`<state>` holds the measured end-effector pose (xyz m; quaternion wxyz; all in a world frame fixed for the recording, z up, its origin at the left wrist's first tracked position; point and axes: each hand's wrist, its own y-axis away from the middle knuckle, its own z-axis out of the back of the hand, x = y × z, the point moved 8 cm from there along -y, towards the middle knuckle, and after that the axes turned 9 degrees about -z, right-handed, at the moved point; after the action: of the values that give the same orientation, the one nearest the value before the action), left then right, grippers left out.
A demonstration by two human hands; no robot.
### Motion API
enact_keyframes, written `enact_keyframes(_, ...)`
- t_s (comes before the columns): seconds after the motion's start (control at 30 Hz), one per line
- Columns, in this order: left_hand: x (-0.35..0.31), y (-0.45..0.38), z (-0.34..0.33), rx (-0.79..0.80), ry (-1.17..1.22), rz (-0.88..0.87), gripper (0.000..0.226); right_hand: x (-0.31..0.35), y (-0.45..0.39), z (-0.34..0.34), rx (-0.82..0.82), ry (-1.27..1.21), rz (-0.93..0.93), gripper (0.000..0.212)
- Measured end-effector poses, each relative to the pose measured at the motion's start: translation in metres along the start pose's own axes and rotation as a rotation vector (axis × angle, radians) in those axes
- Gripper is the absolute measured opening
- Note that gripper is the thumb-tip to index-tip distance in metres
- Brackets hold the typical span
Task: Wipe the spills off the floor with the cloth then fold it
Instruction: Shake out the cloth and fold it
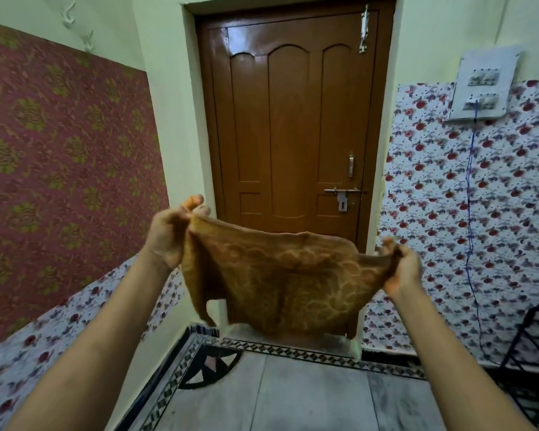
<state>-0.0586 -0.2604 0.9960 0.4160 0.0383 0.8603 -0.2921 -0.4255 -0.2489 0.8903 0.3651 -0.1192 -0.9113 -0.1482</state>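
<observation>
Now cloth (274, 281) btwn both grips.

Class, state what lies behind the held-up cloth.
Behind the cloth, held by the left hand and right hand, stands the wooden door; its lower part is hidden.

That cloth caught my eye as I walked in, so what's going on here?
A person is holding a brown cloth up in the air before a closed wooden door. The left hand pinches one upper corner and the right hand the other, so it hangs spread out, not yet folded. The visible floor looks dry.
</observation>
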Motion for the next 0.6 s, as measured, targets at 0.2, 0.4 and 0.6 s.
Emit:
enact_keyframes(0.2,-0.007,-0.007,-0.029,0.337,0.158,0.133,0.020,0.006,0.002,-0.015,0.354,-0.182,-0.059,0.019)
enact_keyframes(0.4,0.031,-0.011,-0.058,0.464,-0.727,0.181,0.020,-0.038,0.031,-0.077,0.589,0.121,-0.146,0.015)
enact_keyframes(0.6,0.057,-0.016,-0.090,0.615,-1.398,-0.058,0.029,-0.067,0.052,-0.122,0.722,0.503,-0.113,0.015)
